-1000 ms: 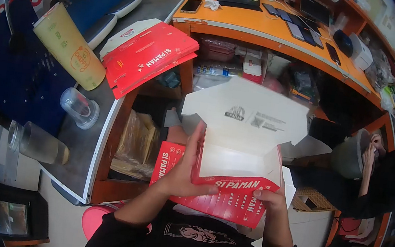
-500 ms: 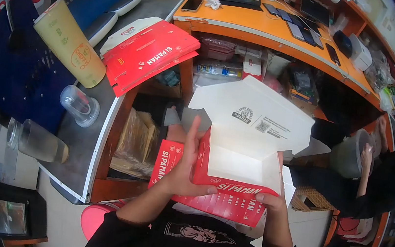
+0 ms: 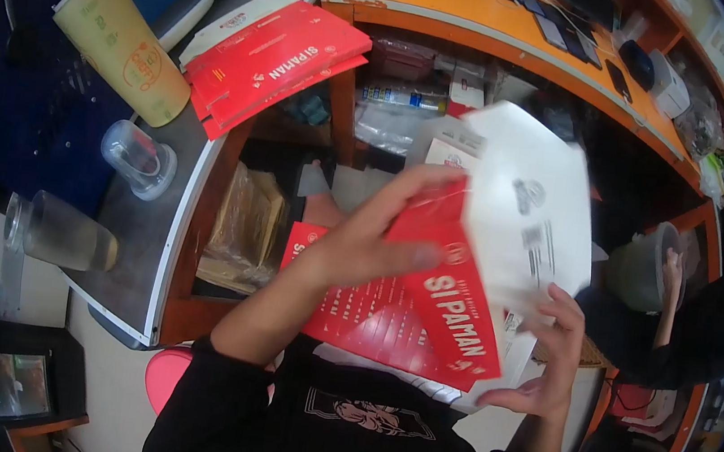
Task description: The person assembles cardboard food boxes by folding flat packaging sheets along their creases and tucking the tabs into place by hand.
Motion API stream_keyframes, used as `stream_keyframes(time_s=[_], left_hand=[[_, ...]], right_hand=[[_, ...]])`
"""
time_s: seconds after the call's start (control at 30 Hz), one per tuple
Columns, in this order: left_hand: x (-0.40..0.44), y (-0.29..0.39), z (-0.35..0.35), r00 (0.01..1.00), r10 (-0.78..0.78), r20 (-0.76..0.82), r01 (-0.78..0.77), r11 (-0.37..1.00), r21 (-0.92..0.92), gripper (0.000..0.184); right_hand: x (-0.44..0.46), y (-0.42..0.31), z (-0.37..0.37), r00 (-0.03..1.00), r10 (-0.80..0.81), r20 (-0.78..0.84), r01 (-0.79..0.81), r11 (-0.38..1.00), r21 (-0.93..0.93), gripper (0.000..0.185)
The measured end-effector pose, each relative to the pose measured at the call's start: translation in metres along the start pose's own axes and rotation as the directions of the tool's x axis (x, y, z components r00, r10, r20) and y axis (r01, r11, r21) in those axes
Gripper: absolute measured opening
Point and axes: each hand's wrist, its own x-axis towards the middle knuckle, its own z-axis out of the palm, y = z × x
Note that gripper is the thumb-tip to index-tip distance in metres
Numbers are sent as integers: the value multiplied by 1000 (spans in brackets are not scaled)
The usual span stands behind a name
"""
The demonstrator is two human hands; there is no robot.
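Note:
A red and white "SI PAMAN" box [image 3: 452,305] is tilted in front of me, its white lid [image 3: 533,193] raised and blurred by motion. My left hand [image 3: 388,234] grips the box's left side, thumb across the red face. At the lower right, my right hand [image 3: 549,357] has its fingers spread beside the box, apart from it or barely touching. Below the box, several flat red cartons [image 3: 350,319] lie over my lap. More flat red cartons [image 3: 278,62] rest on the grey table to the left.
The grey table [image 3: 143,240] also bears a tall yellow cup [image 3: 126,48], a clear dome-shaped cup [image 3: 139,161] and a clear jar [image 3: 72,231]. Phones lie on the orange desk [image 3: 460,12]. On the right, another person's hand [image 3: 672,278] touches a bucket [image 3: 637,264].
The box has turned and tipped, with its red front now slanting down to the right. My right hand has let go of its front corner and opened. The view has shifted slightly.

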Motion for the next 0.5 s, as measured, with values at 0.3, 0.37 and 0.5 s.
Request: stream_keyframes(time_s=[0.3,0.37,0.5], left_hand=[[71,-138,22,977,-198,73,151,898,414,92],[61,-150,15,886,-374,275,165,807,567,61],[69,-141,19,666,-533,522,249,818,519,46]], right_hand=[[-67,4,-2,889,458,-12,-451,880,151,8],[-119,1,5,785,620,5,-604,762,236,5],[-155,7,34,826,564,-18,-533,791,302,9]])
